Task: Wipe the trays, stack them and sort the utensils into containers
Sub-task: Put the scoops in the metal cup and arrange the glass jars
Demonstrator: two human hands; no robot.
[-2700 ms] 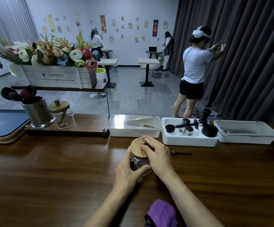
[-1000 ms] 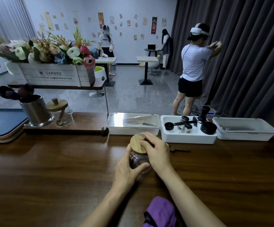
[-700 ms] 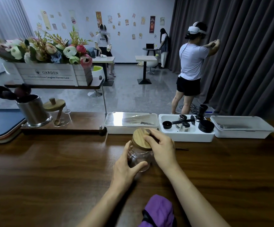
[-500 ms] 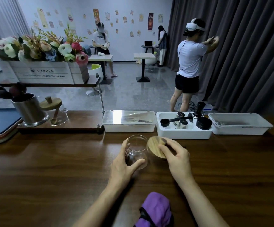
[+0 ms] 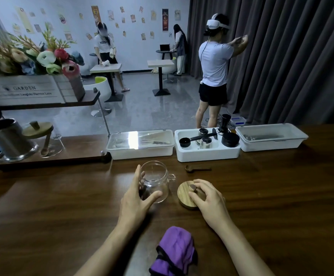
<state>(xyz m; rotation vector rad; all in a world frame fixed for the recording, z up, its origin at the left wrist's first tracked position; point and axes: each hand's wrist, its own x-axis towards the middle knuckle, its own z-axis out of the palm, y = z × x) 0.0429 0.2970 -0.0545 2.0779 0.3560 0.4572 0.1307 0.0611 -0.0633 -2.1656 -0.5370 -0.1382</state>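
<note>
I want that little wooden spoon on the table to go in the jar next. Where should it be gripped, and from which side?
Pinch the wooden spoon by its thin handle, coming from above on its right end. It lies flat with the bowl to the left, and the handle points right, nearest the right hand.

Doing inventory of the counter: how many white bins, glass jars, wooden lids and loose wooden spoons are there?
White bins: 3
Glass jars: 2
Wooden lids: 2
Loose wooden spoons: 1
Total: 8

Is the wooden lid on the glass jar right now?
No, the wooden lid lies on the table beside the open glass jar, under the right hand.
</note>
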